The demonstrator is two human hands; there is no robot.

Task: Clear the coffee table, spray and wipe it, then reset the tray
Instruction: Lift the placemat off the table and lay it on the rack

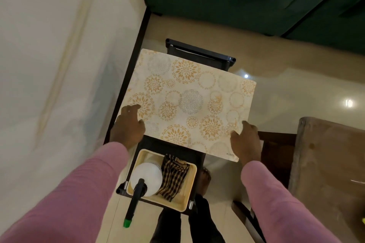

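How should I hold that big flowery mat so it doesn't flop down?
Take the mat by its two short edges, one hand coming in from each side and pinching the edge. It is wide, thin and held flat, so a one-sided grip would probably let it droop. The left hand and right hand hold it that way now, near its front corners.

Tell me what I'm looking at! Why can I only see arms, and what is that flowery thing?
The camera sits on a person's head and looks down, so you see only their pink-sleeved arms. There is no machine here, just two bare hands. The left hand and the right hand hold a flowery mat by its near corners, above a dark rack. Nearer to the person, a cream tray holds a white spray bottle and a checked cloth.
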